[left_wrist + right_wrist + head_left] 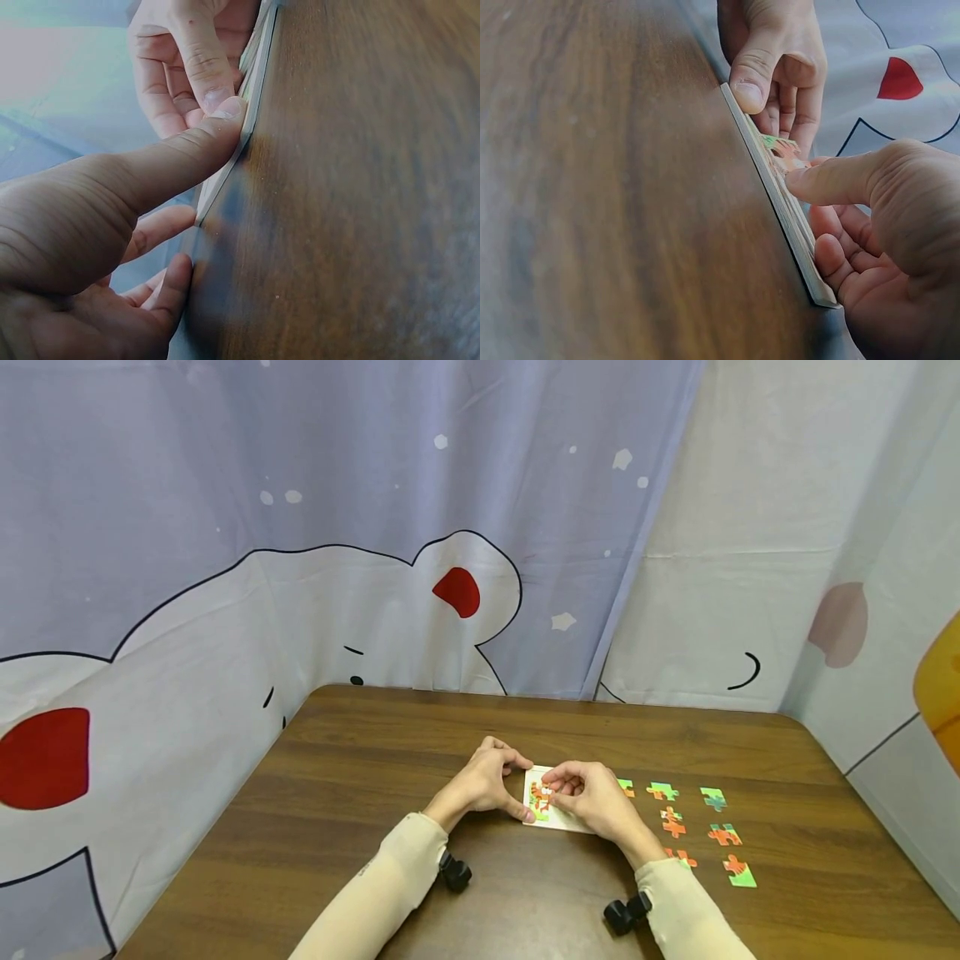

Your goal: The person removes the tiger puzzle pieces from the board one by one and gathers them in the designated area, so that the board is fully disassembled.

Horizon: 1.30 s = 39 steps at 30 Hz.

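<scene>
A white puzzle board (pixel 564 821) with several orange and green pieces set in it lies flat on the brown table (pixel 375 793). My left hand (pixel 483 783) grips the board's left end, with the thumb (pixel 202 146) on the near edge and the fingers curled over the far edge. My right hand (pixel 596 797) hovers over the board with curled fingers. Its thumb (pixel 832 180) and fingertips pinch a puzzle piece (pixel 542 793) down onto the board's left part. From the wrist views the board's edge (pixel 780 202) appears thin and side-on.
Several loose orange and green puzzle pieces (pixel 672 824) lie spread on the table to the right of the board, as far as (pixel 740 874). Printed curtains (pixel 300 568) close off the table's far and side edges.
</scene>
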Each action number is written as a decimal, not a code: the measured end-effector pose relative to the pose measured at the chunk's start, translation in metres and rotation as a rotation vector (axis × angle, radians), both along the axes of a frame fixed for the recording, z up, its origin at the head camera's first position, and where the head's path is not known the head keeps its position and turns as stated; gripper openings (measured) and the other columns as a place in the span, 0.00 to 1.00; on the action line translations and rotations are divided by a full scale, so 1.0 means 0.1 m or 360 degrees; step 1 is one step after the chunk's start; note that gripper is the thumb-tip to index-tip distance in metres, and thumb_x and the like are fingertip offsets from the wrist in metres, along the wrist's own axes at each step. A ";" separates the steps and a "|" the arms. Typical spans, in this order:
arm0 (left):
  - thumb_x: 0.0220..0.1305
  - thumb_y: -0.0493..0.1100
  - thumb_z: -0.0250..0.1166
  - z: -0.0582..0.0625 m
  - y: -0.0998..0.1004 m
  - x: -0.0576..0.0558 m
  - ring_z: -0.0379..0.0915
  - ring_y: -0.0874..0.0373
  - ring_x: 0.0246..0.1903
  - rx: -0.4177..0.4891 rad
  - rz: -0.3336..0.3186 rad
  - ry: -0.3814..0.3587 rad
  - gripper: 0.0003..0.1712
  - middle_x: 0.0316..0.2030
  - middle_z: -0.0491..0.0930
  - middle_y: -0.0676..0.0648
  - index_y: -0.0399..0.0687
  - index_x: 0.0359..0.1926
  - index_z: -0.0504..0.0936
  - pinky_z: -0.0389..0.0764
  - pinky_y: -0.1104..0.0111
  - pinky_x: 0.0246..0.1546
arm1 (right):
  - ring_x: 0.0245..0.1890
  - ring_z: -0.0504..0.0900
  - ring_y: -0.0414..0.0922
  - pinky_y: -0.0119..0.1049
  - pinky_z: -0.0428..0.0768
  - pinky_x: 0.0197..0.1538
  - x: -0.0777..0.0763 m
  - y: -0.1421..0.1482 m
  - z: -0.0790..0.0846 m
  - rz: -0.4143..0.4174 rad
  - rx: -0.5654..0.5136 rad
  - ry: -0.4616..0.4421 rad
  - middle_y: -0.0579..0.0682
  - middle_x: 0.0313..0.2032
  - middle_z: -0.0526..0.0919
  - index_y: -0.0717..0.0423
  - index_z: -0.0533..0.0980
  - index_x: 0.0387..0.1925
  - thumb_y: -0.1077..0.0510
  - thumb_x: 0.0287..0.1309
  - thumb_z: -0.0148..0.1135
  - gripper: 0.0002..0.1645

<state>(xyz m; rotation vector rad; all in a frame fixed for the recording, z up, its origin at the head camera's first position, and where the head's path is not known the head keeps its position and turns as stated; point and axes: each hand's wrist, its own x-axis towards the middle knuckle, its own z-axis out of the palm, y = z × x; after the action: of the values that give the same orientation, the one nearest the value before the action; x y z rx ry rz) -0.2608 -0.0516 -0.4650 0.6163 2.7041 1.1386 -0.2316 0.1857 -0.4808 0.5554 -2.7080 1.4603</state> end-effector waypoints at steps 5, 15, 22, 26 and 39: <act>0.34 0.47 0.99 0.00 -0.01 0.00 0.78 0.47 0.57 -0.0006 -0.0008 0.0008 0.47 0.61 0.73 0.43 0.48 0.60 0.90 0.80 0.55 0.65 | 0.33 0.83 0.41 0.29 0.81 0.37 0.00 0.00 0.01 -0.0035 -0.0018 -0.0003 0.45 0.33 0.88 0.55 0.90 0.46 0.69 0.63 0.79 0.12; 0.36 0.48 0.98 0.01 0.01 -0.01 0.77 0.48 0.58 -0.0031 0.0005 -0.0015 0.47 0.62 0.72 0.43 0.50 0.61 0.90 0.80 0.56 0.65 | 0.34 0.84 0.42 0.29 0.82 0.36 -0.01 0.06 0.14 -0.0028 -0.0146 0.0004 0.52 0.35 0.89 0.61 0.89 0.48 0.69 0.64 0.79 0.12; 0.36 0.48 0.98 0.00 0.00 -0.01 0.78 0.47 0.58 -0.0038 0.0002 -0.0002 0.47 0.62 0.73 0.43 0.49 0.62 0.90 0.80 0.55 0.66 | 0.34 0.83 0.43 0.29 0.82 0.36 -0.01 0.14 0.22 -0.0003 -0.0224 -0.0006 0.55 0.37 0.89 0.64 0.88 0.50 0.69 0.64 0.78 0.14; 0.37 0.47 0.98 -0.01 0.01 -0.01 0.78 0.49 0.57 -0.0045 -0.0003 0.0023 0.46 0.62 0.73 0.43 0.49 0.62 0.90 0.80 0.57 0.65 | 0.35 0.84 0.42 0.29 0.83 0.37 -0.01 0.22 0.29 -0.0024 -0.0239 0.0017 0.55 0.38 0.90 0.64 0.89 0.51 0.69 0.65 0.78 0.13; 0.35 0.47 0.98 -0.02 0.01 0.00 0.79 0.49 0.56 -0.0035 0.0007 0.0014 0.46 0.62 0.73 0.43 0.49 0.60 0.91 0.80 0.57 0.65 | 0.35 0.84 0.43 0.30 0.83 0.36 0.09 0.69 0.57 -0.0125 -0.0205 0.0031 0.58 0.41 0.89 0.62 0.87 0.55 0.66 0.68 0.77 0.15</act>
<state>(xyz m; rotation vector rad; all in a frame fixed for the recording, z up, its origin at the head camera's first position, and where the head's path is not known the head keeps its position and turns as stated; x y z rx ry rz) -0.2613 -0.0509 -0.4671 0.6140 2.7230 1.1086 -0.2231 0.2546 -0.4238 0.4492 -2.5666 1.5857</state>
